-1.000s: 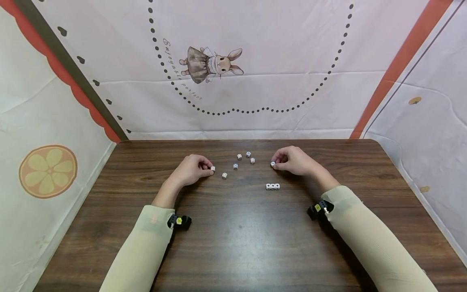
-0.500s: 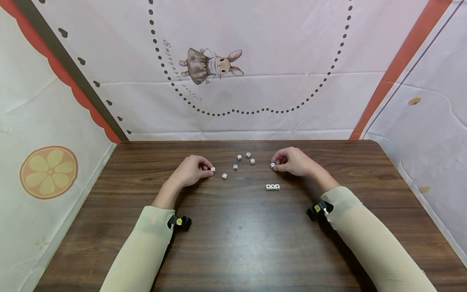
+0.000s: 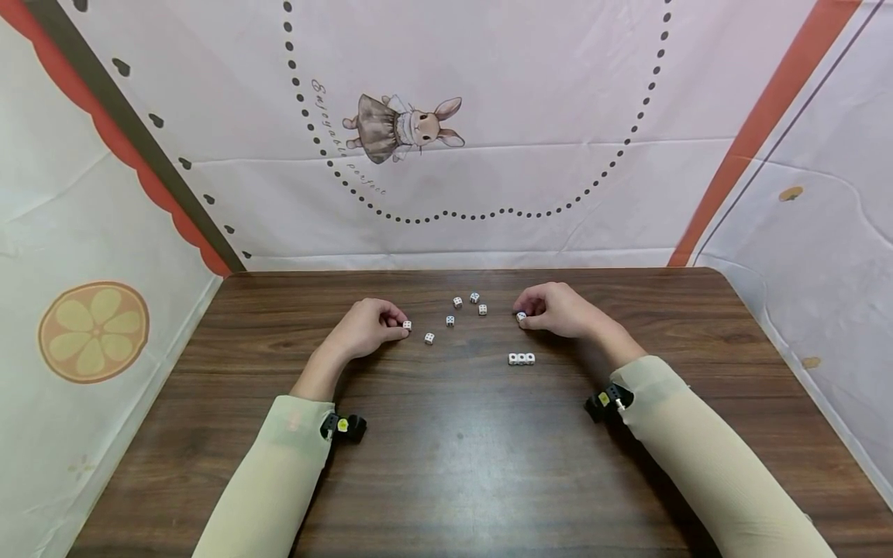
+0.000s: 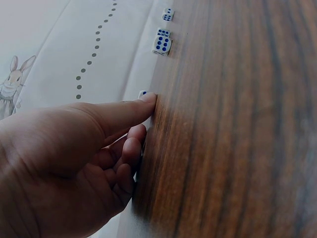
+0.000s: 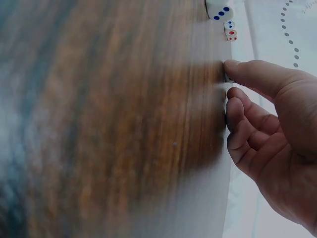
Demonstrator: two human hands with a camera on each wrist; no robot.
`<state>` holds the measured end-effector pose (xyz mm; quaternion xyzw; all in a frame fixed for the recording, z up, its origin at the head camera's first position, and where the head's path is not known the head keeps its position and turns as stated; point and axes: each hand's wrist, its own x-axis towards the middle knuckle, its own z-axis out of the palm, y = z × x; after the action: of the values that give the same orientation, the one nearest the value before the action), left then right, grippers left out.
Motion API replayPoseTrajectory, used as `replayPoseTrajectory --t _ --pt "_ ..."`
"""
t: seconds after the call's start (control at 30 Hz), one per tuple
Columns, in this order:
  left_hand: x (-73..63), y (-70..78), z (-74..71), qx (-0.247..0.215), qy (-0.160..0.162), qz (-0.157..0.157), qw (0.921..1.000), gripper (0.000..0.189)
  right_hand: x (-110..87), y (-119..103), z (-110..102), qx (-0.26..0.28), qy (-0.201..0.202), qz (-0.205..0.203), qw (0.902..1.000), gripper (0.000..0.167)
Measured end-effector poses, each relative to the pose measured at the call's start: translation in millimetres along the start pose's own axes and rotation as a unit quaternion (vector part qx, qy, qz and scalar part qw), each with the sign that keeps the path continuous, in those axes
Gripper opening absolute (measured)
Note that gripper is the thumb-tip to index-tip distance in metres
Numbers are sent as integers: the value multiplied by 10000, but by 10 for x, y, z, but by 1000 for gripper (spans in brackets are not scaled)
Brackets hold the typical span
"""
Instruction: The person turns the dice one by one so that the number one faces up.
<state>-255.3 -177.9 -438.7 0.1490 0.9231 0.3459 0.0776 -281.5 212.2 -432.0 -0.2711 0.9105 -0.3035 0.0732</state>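
Note:
My left hand (image 3: 366,329) pinches a white die (image 3: 408,326) between thumb and fingers at the left end of a loose scatter of dice. In the left wrist view that die (image 4: 143,93) is mostly hidden behind the thumb. On the right, my right hand (image 3: 558,310) holds another white die (image 3: 521,318) at its fingertips, low over the table. The right wrist view shows only a sliver of this die (image 5: 228,78) under the thumb. Between the hands lie several loose dice, the nearest to the left hand being a die (image 3: 429,339) with pips facing up.
Three dice form a tight row (image 3: 521,359) in front of the right hand. Farther back sits a small group of dice, among them one die (image 3: 483,310). The brown wooden table (image 3: 446,465) ends at a printed cloth wall (image 3: 530,178) behind.
The die in my right hand has turned between the fingertips, and those fingers have shifted slightly left. My left hand keeps its place; the loose dice lie as before.

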Motion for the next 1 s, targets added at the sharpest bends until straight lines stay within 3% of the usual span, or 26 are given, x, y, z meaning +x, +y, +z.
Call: replayPoseTrajectory --t 0.37,1.0 --pt "1 4 2 -2 -8 -19 10000 9 4 -31 8 64 -38 40 10000 6" --pt "3 23 -10 12 -1 -31 10000 10 -25 -29 -24 243 17 139 9996 9"
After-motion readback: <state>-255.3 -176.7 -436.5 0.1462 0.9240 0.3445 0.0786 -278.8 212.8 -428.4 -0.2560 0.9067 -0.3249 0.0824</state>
